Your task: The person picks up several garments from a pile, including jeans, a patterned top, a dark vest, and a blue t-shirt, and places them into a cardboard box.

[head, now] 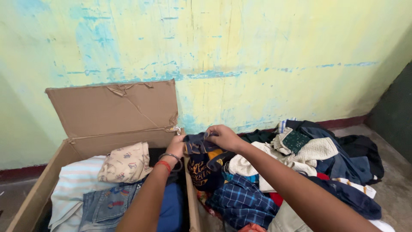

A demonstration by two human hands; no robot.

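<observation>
Peeling yellow wall, torn cardboard box (113,112); left hand (176,143) and right hand (224,136), grips pinching soft navy garment (198,145).

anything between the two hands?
Head view: only the dark navy garment, pinched at its top edge by left hand and right hand.

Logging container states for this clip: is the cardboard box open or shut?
Open. The cardboard box has its flap raised against the wall, and folded clothes show inside.
</observation>
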